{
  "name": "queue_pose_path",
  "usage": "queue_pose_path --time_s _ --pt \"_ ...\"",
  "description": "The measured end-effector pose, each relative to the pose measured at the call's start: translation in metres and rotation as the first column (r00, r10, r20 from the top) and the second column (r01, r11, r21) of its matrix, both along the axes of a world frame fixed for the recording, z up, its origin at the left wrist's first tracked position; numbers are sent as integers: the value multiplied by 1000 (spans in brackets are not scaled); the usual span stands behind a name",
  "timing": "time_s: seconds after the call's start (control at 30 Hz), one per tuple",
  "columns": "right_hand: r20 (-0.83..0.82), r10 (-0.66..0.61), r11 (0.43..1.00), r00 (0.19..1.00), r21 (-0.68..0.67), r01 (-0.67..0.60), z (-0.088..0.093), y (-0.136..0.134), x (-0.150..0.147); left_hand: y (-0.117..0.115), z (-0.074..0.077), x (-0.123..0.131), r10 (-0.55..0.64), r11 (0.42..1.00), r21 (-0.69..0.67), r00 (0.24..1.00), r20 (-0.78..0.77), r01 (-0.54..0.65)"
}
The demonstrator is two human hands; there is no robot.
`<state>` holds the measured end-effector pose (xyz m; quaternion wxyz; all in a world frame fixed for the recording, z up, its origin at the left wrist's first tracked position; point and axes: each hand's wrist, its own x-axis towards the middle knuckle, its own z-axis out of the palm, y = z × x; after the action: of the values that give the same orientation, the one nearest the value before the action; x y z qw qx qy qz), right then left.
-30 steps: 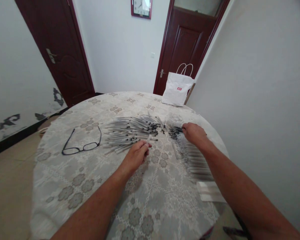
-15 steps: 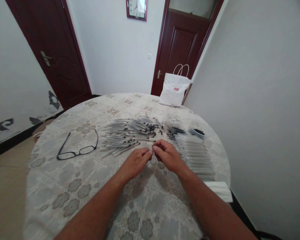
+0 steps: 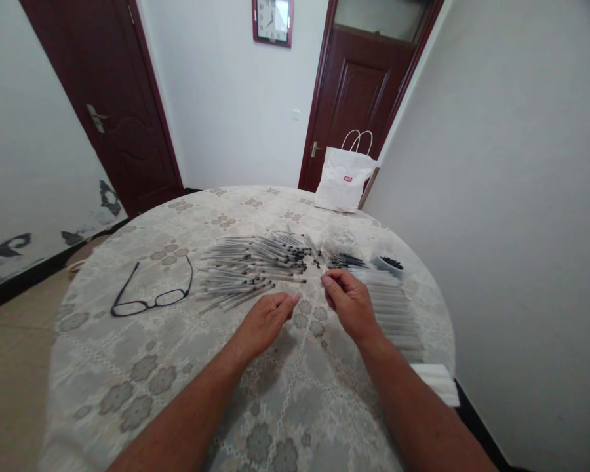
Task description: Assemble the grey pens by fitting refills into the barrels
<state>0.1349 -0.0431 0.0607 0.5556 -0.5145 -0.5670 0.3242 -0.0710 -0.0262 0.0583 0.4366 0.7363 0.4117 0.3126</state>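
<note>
The pens [image 3: 253, 265] lie on the tabletop [image 3: 128, 367], just beyond the left hand [image 3: 265, 321]; its fingers rest flat, holding nothing; the right hand [image 3: 351, 303] pinches its fingers close, on what I cannot tell; the pens look light, thin and stiff; hold one mid-barrel; they lie left to right, black tips right.

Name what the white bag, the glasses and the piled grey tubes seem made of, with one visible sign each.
Bag: probably paper, matt white; it stands stiffly with crisp folds.
Glasses: thin dark frame, metal or plastic; too small to tell.
Tubes: likely plastic, pale grey and slightly translucent, with black tips.
</note>
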Motion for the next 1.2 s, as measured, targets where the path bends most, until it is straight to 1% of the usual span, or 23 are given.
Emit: queue_pose_path --time_s 0.07,0.1,0.13,0.23,0.27,0.3,0.33,0.4,0.47,0.5,0.53,0.6,0.63,0.67,0.7,0.77,0.83,0.87,0.9,0.97,1.03,1.1,1.2 --pt "164 -57 998 985 8 57 3 3 9 2 -4 -1 28 999 -18 999 34 -28" --pt "262 -39 999 964 -16 45 5 4 15 3 -6 -1 29 999 -27 998 48 -28" --pt "362 14 998 932 -57 7 8 5 20 4 -8 -1 25 999 -38 998 56 -23" --pt "613 202 976 764 -192 -104 16 13 40 4 -11 0 9 997 -79 997 72 -3" --pt "672 227 971 704 -212 -110 20 18 48 3 -12 1 4 996 -93 996 88 5" --pt "722 219 973 657 -209 -94 25 26 57 3 -11 1 2 995 -103 994 107 10" --pt "761 172 982 625 -179 -52 30 35 67 2 -11 2 5 994 -109 992 126 9" --pt "802 -6 995 597 -56 86 45 56 88 1 -9 2 28 993 -116 988 152 -11" --pt "775 -232 962 589 90 259 59 78 108 1 -7 2 51 990 -139 985 164 -28" --pt "754 -310 937 580 139 320 66 87 116 2 -6 3 56 987 -160 983 176 -27" --pt "734 -370 914 570 177 365 71 93 122 2 -6 3 58 983 -180 979 194 -22" --pt "716 -408 900 567 208 384 76 94 125 3 -7 3 62 978 -209 970 234 -13" --pt "712 -389 911 584 201 361 75 89 120 3 -7 4 67 976 -219 964 257 -10" --pt "711 -336 935 618 172 311 72 80 111 3 -8 4 75 973 -229 957 280 -10" --pt "705 -258 962 661 128 240 66 67 99 3 -9 5 85 970 -242 949 302 -10" --pt "682 -36 999 730 1 48 52 36 68 3 -9 5 103 962 -271 932 348 -5" --pt "633 126 992 764 -76 -101 34 4 32 3 -9 5 118 958 -285 916 382 -4" --pt "612 184 983 769 -103 -153 26 -10 17 3 -8 5 119 958 -287 912 392 -1" --pt "594 209 978 777 -114 -175 19 -22 3 3 -7 4 115 957 -290 910 398 6" --pt "586 182 983 789 -88 -162 8 -37 -14 3 -4 4 96 952 -303 912 400 32" --pt "610 147 988 779 -63 -138 3 -43 -18 2 -2 4 64 946 -315 918 391 69" --pt "677 140 989 722 -66 -129 4 -44 -11 0 1 5 35 942 -323 928 370 93" --pt "824 92 996 559 -75 -54 10 -46 17 -2 2 6 45 941 -330 941 335 73"
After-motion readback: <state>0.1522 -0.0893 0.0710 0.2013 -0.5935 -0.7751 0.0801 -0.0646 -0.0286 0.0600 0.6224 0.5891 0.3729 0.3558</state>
